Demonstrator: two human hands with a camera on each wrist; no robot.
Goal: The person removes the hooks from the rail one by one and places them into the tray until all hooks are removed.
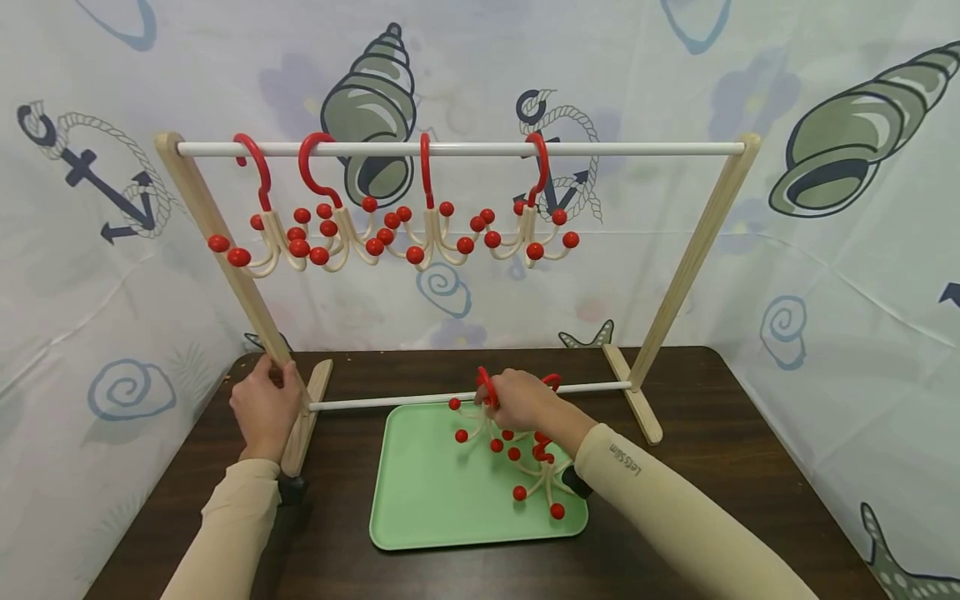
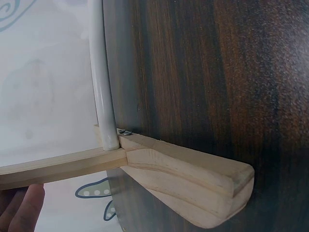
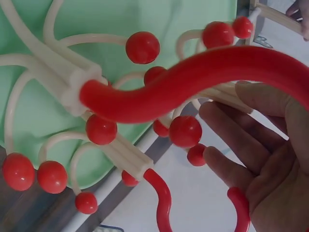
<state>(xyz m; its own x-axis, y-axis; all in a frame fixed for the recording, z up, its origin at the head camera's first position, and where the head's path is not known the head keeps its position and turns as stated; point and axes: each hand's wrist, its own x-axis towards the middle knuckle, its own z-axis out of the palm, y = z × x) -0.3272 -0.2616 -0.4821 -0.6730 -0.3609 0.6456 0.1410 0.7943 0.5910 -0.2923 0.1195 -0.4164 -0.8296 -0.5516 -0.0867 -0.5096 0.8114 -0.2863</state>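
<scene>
My left hand [image 1: 266, 408] grips the left wooden upright [image 1: 258, 312] of a rack low down, near its foot; its fingertips [image 2: 31, 203] show against the wood in the left wrist view. Over the tray's far edge, my right hand [image 1: 521, 402] pinches a multi-arm hanger [image 1: 487, 385] with a red hook and red ball tips, near where hook and pale stem meet. Whether that hanger still touches the green tray [image 1: 420, 500] cannot be told. A second hanger [image 1: 547, 475] lies on the tray below the right wrist. A third hanger's red hook [image 1: 551, 382] shows behind the right hand.
Several matching hangers [image 1: 431, 233] hang from the white top bar [image 1: 645, 149], mostly on its left and middle. A white lower bar [image 1: 390, 402] runs behind the tray. The right upright [image 1: 693, 258] and its foot [image 1: 633, 396] stand on the dark table [image 1: 720, 475].
</scene>
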